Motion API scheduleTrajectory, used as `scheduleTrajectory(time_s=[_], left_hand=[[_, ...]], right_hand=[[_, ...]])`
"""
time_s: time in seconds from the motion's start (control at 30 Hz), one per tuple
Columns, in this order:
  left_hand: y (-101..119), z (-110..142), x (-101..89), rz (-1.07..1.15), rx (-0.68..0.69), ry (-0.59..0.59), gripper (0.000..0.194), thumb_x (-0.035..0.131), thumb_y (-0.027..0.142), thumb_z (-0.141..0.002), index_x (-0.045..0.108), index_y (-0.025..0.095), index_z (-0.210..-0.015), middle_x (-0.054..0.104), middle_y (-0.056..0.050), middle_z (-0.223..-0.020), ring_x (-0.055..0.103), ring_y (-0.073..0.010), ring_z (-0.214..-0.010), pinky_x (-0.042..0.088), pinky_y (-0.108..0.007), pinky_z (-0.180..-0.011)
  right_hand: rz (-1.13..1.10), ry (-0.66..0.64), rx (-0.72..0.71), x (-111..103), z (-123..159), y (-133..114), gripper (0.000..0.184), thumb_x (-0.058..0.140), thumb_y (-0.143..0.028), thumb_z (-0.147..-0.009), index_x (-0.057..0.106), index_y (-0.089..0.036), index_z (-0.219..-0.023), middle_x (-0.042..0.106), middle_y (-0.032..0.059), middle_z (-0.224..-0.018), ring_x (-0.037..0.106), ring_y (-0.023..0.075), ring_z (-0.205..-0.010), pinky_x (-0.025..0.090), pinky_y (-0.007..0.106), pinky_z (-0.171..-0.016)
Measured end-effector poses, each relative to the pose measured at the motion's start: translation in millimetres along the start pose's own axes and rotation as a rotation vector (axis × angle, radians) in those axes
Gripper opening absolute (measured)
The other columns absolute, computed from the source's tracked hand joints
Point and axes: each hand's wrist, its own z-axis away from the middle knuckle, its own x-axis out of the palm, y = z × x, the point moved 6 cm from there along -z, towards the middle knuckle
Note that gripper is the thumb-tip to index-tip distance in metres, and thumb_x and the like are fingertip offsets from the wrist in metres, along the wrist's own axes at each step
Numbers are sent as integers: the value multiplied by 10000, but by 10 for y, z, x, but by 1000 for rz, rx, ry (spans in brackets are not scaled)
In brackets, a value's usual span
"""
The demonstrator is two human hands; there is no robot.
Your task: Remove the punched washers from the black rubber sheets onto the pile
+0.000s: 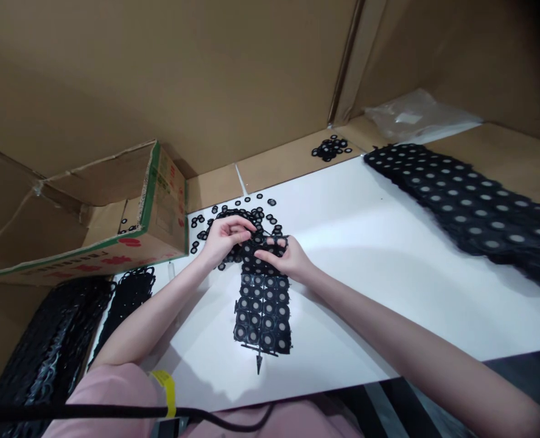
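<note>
1. The black panel point(263, 310), set with rows of pale-centred discs, lies on the white tabletop point(356, 304) in front of the person, its far end up between the two hands.
2. The right hand point(290, 258) grips the panel's far end at its right side, the thumb laid across the top and the fingers bent behind the edge.
3. The left hand point(226, 240) is at the far left corner of the panel, thumb and forefinger drawn close together; whether a small piece is pinched between them, one cannot tell.
4. A thin dark spur with an arrow-shaped tip point(259, 364) sticks out from the panel's near end, towards the person.
5. Loose black discs point(259, 213) with pale centres lie heaped and scattered just beyond the hands, some partly hidden by the left one.
6. An open cardboard box point(167, 201) with green edging is left of the heap, a few dark rings visible inside it.
7. A smaller cluster of rings point(330, 148) lies farther back on the cardboard.
8. To the right, well apart from the hands, is a long black spotted sheet point(470, 201), with a clear plastic bag point(416, 115) behind it.
</note>
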Motion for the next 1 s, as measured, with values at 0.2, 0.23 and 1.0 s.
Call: scheduleTrajectory(time_s=[0.2,0.23,1.0], left_hand=[[137,-71,-89,-18,50,60,170,712,302,-768,715,156,-856,677,-18,-670,621,-123,-595,474,-208,-564],[184,-69,-79,-51,65,25,177,697,315,-792,724,158,-868,690,-29,-693,635,-131,-621,487,-215,-590],[382,-171,-290,-659,334,153,122,663,203,-820,764,193,-888,727,-70,-1043,626,-245,-1000,454,-392,-929]], right_hand=[[-1,-4,14,15,19,9,350,743,-485,-637,572,-193,-727,618,38,-670,570,203,-655,468,326,-585],[-3,-5,11,12,20,5,352,738,-492,-647,572,-192,-728,623,38,-675,569,199,-652,468,325,-588],[-61,-56,-20,3,26,-28,328,759,-446,-643,621,-186,-786,704,62,-791,643,245,-761,512,386,-727]])
